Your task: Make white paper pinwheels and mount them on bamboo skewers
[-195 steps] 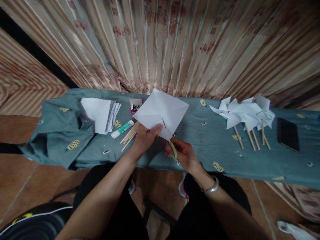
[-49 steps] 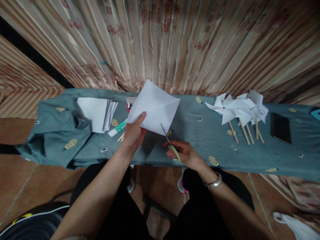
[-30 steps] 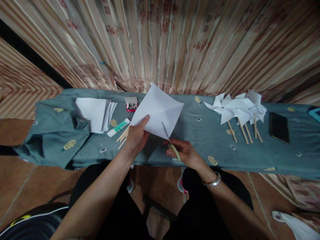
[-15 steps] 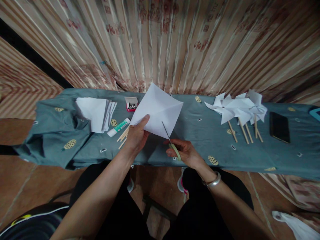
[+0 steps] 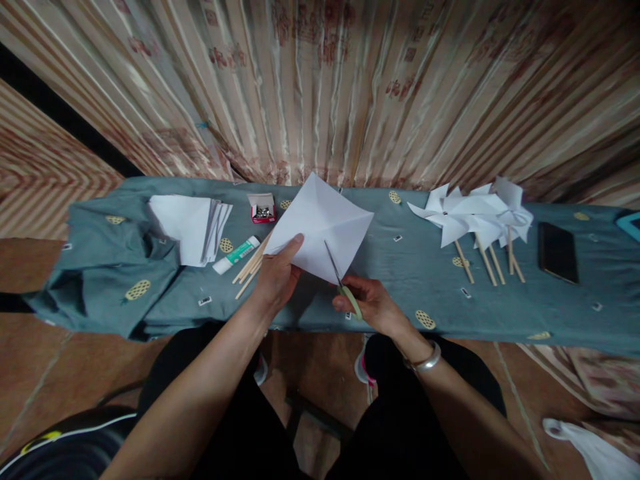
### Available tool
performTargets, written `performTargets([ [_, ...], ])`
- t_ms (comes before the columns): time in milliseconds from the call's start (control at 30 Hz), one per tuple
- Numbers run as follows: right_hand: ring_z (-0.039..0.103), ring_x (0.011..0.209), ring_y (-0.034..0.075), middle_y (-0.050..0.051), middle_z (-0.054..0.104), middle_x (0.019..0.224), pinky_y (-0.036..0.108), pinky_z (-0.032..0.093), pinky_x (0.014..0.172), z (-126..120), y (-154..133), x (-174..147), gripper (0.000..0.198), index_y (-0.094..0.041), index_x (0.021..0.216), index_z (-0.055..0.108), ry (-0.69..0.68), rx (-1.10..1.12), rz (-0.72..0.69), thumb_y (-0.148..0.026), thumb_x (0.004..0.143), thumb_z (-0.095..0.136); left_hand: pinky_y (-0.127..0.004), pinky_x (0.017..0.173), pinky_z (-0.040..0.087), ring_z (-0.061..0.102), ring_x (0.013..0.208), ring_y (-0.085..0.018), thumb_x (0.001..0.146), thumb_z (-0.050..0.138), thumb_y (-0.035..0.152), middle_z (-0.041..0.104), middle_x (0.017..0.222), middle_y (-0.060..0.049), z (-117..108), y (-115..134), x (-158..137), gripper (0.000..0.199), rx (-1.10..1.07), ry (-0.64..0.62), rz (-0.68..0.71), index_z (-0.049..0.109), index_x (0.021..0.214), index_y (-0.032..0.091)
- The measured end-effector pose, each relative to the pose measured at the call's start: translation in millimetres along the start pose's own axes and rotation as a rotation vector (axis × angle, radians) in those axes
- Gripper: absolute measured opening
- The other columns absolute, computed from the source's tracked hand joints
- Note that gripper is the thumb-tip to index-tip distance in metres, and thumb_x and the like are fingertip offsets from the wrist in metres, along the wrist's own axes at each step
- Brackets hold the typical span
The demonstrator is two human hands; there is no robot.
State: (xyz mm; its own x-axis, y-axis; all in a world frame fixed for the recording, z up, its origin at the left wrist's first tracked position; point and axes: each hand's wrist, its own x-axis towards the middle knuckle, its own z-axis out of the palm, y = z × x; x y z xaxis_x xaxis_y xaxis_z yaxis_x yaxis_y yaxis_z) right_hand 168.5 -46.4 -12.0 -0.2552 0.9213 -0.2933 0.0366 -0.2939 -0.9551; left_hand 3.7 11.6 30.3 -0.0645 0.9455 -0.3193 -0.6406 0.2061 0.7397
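Note:
A square sheet of white paper [image 5: 325,213] with diagonal creases is pinched at its left side by my left hand [image 5: 277,273], thumb on top. My right hand [image 5: 367,300] is closed around the green handles of a pair of scissors [image 5: 352,301]. One blade lies over the sheet at its near corner, pointing towards the middle; the other blade is hidden, apparently beneath the paper. Several wooden sticks [image 5: 245,277] lie beside my left hand, next to a glue stick [image 5: 237,255]. Behind them stands a small open red box [image 5: 263,215] with shiny metal bits.
A stack of white paper [image 5: 183,227] lies on the left of the cloth-covered table [image 5: 310,313]. On the right are several paper pinwheels [image 5: 475,213] on sticks and a dark phone [image 5: 557,252]. A blue-edged object [image 5: 631,227] sits at the far right, and a curtain [image 5: 320,93] hangs behind.
The paper has shifted slightly right and towards me, its near corner now deeper between the scissor blades. My left hand moved with it; my right hand has barely moved.

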Motion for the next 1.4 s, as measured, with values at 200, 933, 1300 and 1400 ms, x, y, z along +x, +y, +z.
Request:
performTargets([
  [200,0.058,0.057,0.012,-0.002,0.063,0.063,0.025,0.047,0.054,2.2,1.7,1.8,0.050,-0.019,0.088,0.072,0.038,0.079,0.058,-0.051,0.052,0.086,-0.026,0.079,0.057,0.071,0.079,-0.014,0.083,0.060,0.005,0.076,0.092,-0.001,0.6,0.5,-1.0,0.030,0.018,0.019,-0.015,0.066,0.109,0.019],
  [933,0.054,0.053,0.010,-0.003,0.061,0.061,0.023,0.043,0.051,2.9,1.4,2.7,0.047,-0.018,0.085,0.072,0.057,0.091,0.052,-0.049,0.052,0.087,-0.027,0.082,0.058,0.071,0.076,-0.014,0.081,0.061,0.003,0.076,0.088,-0.001,0.5,-0.6,-3.1,0.032,-0.014,0.017,-0.024,0.067,0.110,0.015],
  [1300,0.051,0.050,0.009,-0.004,0.059,0.057,0.022,0.040,0.049,5.6,1.3,3.7,0.043,-0.018,0.075,0.068,0.069,0.126,0.063,-0.047,0.050,0.087,-0.027,0.080,0.058,0.071,0.081,-0.017,0.076,0.068,0.006,0.076,0.089,-0.002,-0.7,-3.3,-0.2,0.035,-0.006,0.030,-0.022,0.068,0.109,0.016],
  [1400,0.054,0.054,0.010,-0.002,0.061,0.062,0.022,0.041,0.051,5.5,0.7,1.3,0.047,-0.017,0.084,0.068,0.022,0.091,0.061,-0.051,0.055,0.085,-0.026,0.076,0.058,0.071,0.079,-0.016,0.075,0.069,0.007,0.076,0.090,-0.002,-2.3,-2.7,0.6,0.032,-0.006,0.026,-0.012,0.069,0.106,0.016],
])
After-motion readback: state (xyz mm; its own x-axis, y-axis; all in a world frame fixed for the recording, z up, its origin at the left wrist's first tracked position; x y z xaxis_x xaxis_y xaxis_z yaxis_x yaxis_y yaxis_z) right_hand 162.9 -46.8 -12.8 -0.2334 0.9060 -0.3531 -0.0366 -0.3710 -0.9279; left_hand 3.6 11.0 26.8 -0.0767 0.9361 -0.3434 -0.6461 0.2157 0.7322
